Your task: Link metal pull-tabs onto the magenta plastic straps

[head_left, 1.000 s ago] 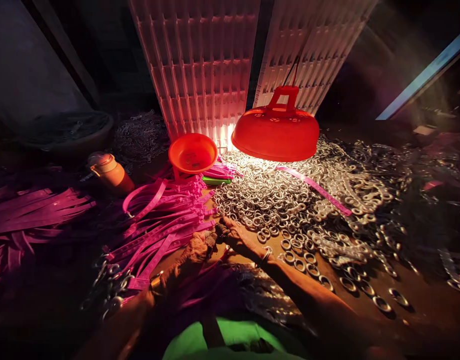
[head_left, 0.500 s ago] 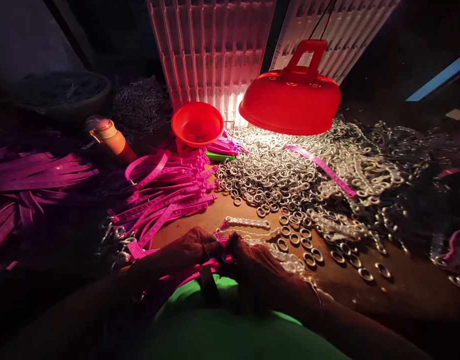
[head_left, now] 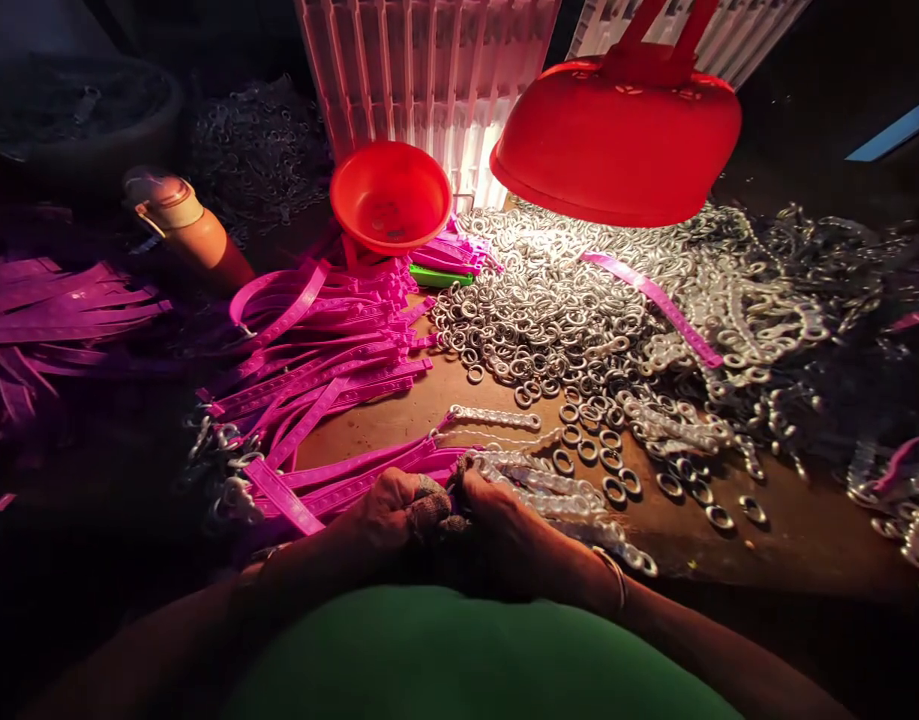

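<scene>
My left hand (head_left: 403, 508) and my right hand (head_left: 500, 515) meet at the table's near edge, in front of my green top. Both have their fingers closed, thumbs almost touching, with grey wraps on some fingertips. Whatever is pinched between them is hidden in shadow. Just beyond my left hand lie several pink straps (head_left: 384, 468), their ends running behind the fingers. Pale chain pieces (head_left: 579, 500) lie beside my right hand. A short chain strip (head_left: 496, 418) rests farther ahead, and loose metal rings (head_left: 613, 488) are scattered to the right.
A red lamp (head_left: 616, 150) hangs low over a large heap of metal rings and chains (head_left: 556, 300). Left of it are a red bowl (head_left: 391, 200), a pile of pink straps (head_left: 331, 340) and an orange bottle (head_left: 196, 235). More straps (head_left: 46, 310) lie far left.
The view has tipped downward, so the lamp, bowl and heap sit higher. My hands have come closer together, and the small shiny piece and pink strap seen between and below them are now hidden.
</scene>
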`<state>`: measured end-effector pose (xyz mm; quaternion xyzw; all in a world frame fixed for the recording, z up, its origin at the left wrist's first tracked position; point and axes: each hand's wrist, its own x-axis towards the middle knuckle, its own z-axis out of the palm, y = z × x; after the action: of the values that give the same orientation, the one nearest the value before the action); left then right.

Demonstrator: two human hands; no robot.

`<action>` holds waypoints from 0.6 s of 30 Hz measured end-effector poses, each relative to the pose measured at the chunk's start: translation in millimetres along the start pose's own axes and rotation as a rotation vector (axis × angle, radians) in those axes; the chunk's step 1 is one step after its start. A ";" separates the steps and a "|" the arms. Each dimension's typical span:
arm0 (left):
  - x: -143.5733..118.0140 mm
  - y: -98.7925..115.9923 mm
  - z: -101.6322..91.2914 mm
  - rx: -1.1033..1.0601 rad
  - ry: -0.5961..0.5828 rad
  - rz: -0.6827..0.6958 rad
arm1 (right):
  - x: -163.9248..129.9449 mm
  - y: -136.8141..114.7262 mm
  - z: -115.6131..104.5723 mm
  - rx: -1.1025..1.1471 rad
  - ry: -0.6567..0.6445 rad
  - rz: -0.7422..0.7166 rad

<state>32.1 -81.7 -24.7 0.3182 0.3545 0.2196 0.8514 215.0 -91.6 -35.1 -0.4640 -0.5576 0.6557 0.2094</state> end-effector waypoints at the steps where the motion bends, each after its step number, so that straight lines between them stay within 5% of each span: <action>1: 2.8 0.3 -1.0 0.013 0.010 -0.009 | 1.5 -0.7 -0.5 -0.126 -0.026 -0.038; 6: 9.2 0.3 -3.4 0.042 0.106 -0.079 | 9.7 -11.8 -3.5 -0.623 -0.173 -0.162; 14: -10.6 8.4 -2.9 -0.024 0.047 -0.079 | 6.0 -25.1 -8.6 -0.694 -0.196 -0.257; 18: -12.6 15.5 -2.6 0.087 0.106 -0.092 | 9.4 -9.8 -6.9 -0.584 -0.084 -0.475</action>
<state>19.7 -77.4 -9.4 0.3261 0.4225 0.1815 0.8259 213.8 -77.6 -29.2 -0.3346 -0.8213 0.4206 0.1915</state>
